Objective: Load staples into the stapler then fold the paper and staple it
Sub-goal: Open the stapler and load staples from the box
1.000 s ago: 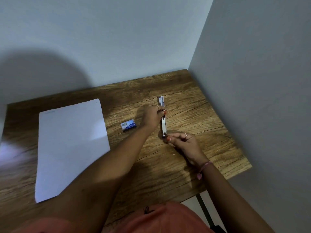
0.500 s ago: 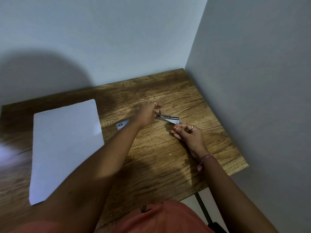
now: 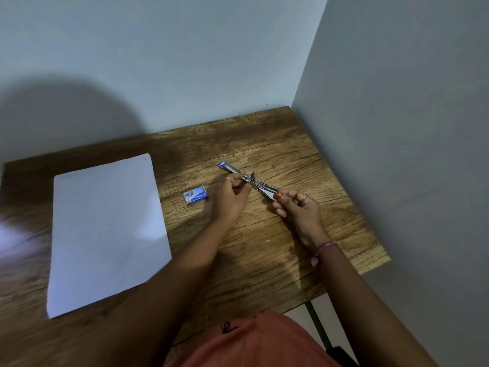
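Observation:
A small blue and silver stapler [image 3: 232, 170] lies swung fully open in a long line over the wooden table [image 3: 264, 260]. My left hand [image 3: 231, 198] pinches it at the hinge in the middle. My right hand [image 3: 297, 207] pinches its near end. A small blue staple box [image 3: 195, 197] lies on the table just left of my left hand. A white sheet of paper [image 3: 105, 229] lies flat at the left.
The table stands in a corner, with one wall [image 3: 158, 62] behind it and another [image 3: 410, 128] along its right side. Its near right edge [image 3: 370, 266] drops off to the floor. A black table leg [image 3: 317, 327] shows below.
The stapler was turned from lengthwise to sideways half a second ago, and now lies open on a diagonal. Both hands kept hold of it; the right hand shifted to its near end.

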`<state>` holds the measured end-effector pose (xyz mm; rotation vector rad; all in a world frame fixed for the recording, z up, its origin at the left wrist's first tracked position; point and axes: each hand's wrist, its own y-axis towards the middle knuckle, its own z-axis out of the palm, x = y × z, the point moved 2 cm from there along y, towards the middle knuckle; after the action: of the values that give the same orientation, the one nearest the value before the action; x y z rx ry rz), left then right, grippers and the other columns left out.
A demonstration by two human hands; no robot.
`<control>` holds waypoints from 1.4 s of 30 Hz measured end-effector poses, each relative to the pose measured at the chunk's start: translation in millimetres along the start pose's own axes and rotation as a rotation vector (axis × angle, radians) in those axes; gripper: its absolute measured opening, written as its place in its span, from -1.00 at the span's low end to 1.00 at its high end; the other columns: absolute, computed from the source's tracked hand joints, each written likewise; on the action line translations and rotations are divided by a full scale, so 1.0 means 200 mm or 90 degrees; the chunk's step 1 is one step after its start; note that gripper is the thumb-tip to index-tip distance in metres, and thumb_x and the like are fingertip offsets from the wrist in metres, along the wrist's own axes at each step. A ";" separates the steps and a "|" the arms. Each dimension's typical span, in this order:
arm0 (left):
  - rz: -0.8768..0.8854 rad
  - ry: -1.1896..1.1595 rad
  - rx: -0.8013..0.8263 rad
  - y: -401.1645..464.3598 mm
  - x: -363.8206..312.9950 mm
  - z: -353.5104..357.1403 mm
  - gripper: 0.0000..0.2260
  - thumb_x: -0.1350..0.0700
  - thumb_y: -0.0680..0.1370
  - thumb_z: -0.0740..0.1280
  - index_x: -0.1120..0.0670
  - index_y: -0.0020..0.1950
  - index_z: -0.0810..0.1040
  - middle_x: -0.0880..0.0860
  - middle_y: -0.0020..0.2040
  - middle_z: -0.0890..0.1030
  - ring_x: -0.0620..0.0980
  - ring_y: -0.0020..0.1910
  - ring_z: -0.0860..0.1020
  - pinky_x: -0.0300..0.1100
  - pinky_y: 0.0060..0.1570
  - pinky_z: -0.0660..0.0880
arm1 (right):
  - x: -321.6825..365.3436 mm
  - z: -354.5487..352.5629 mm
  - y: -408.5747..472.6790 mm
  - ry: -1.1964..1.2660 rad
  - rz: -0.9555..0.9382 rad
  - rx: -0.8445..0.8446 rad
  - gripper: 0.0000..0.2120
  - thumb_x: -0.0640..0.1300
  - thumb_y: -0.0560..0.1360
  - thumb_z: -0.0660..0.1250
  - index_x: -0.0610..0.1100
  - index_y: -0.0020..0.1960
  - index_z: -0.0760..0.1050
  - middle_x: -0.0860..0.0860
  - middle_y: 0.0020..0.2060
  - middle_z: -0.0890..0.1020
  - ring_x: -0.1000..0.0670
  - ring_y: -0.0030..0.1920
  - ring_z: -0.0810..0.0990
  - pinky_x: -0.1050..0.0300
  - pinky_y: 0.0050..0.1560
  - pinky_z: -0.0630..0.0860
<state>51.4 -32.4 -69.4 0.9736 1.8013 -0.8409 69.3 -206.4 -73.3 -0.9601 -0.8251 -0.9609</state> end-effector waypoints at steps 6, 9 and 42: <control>-0.045 0.078 -0.034 0.07 -0.04 0.08 -0.73 0.00 0.48 0.41 0.13 0.08 0.62 0.13 -0.01 0.67 0.09 -0.03 0.62 -0.12 -0.07 0.52 | 0.04 0.00 0.02 0.044 -0.006 -0.032 -0.88 -0.37 0.44 0.35 -0.25 -0.06 0.60 -0.06 -0.20 0.72 0.08 -0.18 0.69 0.32 -0.14 0.60; -0.091 0.095 -0.039 0.10 -0.04 0.10 -0.74 -0.02 0.48 0.40 0.11 0.06 0.64 0.15 0.01 0.68 0.15 0.02 0.61 0.02 0.04 0.53 | 0.06 0.00 0.03 0.037 -0.002 -0.026 -0.85 -0.39 0.45 0.33 -0.27 -0.02 0.60 -0.04 -0.16 0.73 0.09 -0.13 0.68 0.32 -0.11 0.59; 0.188 -0.488 -0.027 -0.11 -0.34 -0.20 -0.80 0.27 0.51 0.38 0.00 0.00 0.68 0.23 0.23 0.52 0.04 0.15 0.59 -0.05 0.06 0.57 | 0.37 0.42 -0.18 -0.291 -0.340 -0.026 -0.72 -0.32 0.43 0.43 -0.08 0.09 0.60 -0.05 -0.06 0.70 0.04 0.01 0.68 0.05 0.05 0.61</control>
<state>37.0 -26.4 11.3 0.7229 0.9887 -0.8313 49.5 -160.0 33.4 -1.0322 -1.5022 -1.2321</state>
